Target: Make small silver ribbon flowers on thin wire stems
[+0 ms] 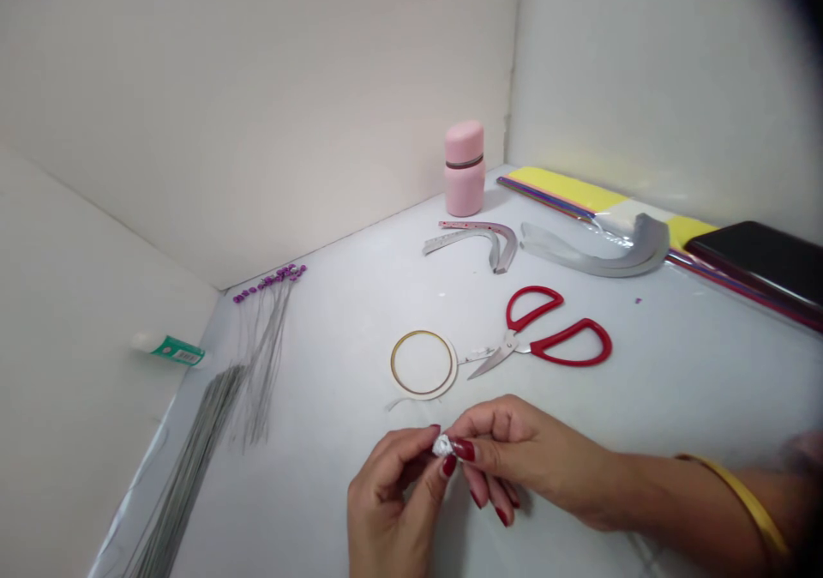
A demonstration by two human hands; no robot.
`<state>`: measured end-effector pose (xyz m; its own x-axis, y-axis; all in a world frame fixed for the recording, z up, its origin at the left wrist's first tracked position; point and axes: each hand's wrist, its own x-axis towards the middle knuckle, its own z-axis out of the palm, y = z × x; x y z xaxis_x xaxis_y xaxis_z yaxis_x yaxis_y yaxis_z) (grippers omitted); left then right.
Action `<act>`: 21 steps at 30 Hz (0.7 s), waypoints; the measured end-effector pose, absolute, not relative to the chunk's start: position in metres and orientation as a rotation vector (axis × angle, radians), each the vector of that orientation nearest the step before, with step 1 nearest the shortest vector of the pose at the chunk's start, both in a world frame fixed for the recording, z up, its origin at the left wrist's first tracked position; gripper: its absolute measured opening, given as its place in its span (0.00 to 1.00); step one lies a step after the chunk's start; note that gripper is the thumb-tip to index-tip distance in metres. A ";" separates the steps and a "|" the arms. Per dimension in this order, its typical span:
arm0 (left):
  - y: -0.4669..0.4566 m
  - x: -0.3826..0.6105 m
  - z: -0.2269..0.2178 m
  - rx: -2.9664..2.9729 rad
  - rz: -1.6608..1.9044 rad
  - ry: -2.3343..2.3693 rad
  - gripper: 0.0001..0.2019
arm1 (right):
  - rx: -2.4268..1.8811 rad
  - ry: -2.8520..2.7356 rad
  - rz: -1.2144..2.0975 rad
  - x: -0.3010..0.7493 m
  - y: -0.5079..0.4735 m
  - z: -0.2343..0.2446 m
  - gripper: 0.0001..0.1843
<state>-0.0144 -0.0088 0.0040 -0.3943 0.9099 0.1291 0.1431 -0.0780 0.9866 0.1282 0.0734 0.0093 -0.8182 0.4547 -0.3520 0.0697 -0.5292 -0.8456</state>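
Between the fingertips of both hands is a small crumpled silvery-white piece point(442, 446), possibly foil or shiny paper. My left hand point(399, 496) pinches it from the left with thumb and forefinger. From the right, my right hand point(514, 449) presses thumb and forefinger on the same piece, its other fingers curled below. Just beyond the hands lie a roll of narrow double-sided tape point(454, 370) and a pair of red-handled scissors point(511, 342) with the blades parted. A short printed strip point(476, 356) runs between the roll and the blades.
Thin wires with purple tips point(270, 282) and a bundle of grey wires point(193, 466) lie left, near a green-labelled tube point(177, 351). Behind stand a pink flask point(464, 171), bent strips point(505, 239), a curled silvery sheet point(597, 261), yellow packs point(566, 188) and a dark phone point(765, 256).
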 end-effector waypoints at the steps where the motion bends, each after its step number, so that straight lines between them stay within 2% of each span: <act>1: -0.008 -0.014 0.005 1.080 1.526 1.541 0.07 | -0.801 -1.373 2.450 0.128 0.073 0.009 0.17; 10: -0.007 -0.009 0.011 0.885 1.505 1.474 0.05 | -0.849 -1.493 2.449 0.128 0.072 0.011 0.12; 21: -0.007 -0.016 0.008 0.836 1.396 1.562 0.07 | -0.901 -1.537 2.407 0.129 0.078 0.011 0.12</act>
<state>-0.0156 -0.0074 0.0082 -0.4082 0.8984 -0.1621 -0.0605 0.1506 0.9868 0.1294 0.0780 0.0109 -0.8090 0.4252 -0.4058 0.1894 -0.4650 -0.8648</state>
